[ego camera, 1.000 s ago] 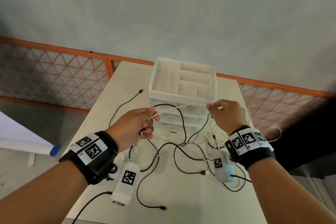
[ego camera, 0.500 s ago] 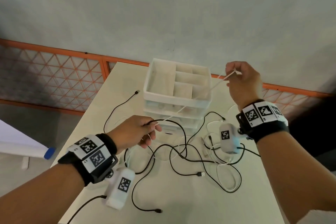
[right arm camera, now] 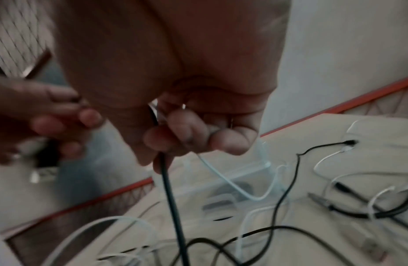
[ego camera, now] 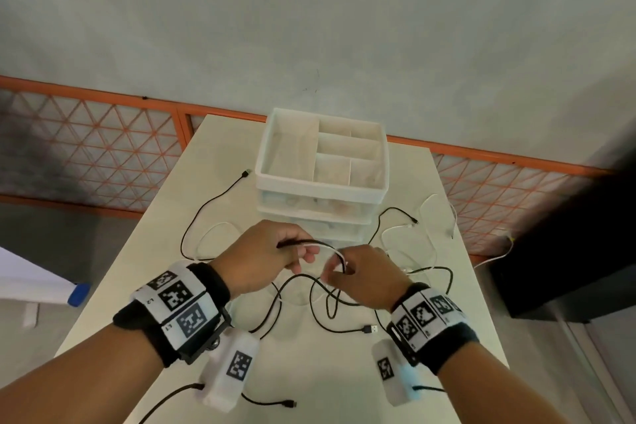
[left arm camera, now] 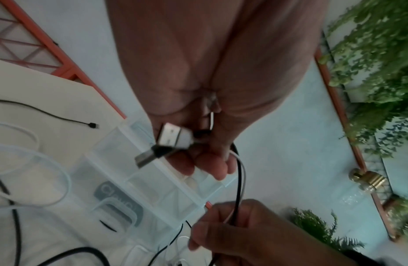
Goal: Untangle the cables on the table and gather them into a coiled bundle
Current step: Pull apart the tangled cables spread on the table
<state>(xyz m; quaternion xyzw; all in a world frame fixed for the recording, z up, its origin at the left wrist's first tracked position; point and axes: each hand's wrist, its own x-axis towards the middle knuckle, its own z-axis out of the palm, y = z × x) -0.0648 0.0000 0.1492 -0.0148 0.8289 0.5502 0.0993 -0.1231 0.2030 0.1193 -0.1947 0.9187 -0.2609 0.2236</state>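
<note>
Left hand: the left hand (ego camera: 265, 260) is curled around two plug ends, a white plug (left arm camera: 175, 137) and a black plug (left arm camera: 148, 156), with both cords running out past its fingers.
Right hand: the right hand (ego camera: 364, 277) is just to the right of it, pinching the same black cable (right arm camera: 168, 181) and white cable (right arm camera: 223, 180).
Key relation: a short bit of the two cords arches between the hands, left to right. The hands are almost touching. From the right hand the cords drop down to the table (ego camera: 309, 372).
Rest of cables: the loose mess lies under and to the right of the hands, in front of the drawer box (ego camera: 321, 165). One black end (ego camera: 246, 174) lies far left.
Which hand is nearer: the right hand, I think, is closer to the mess.
Hard to see: which loops cross which. The right wrist view is blurry, and one white cord runs off the right edge.
</note>
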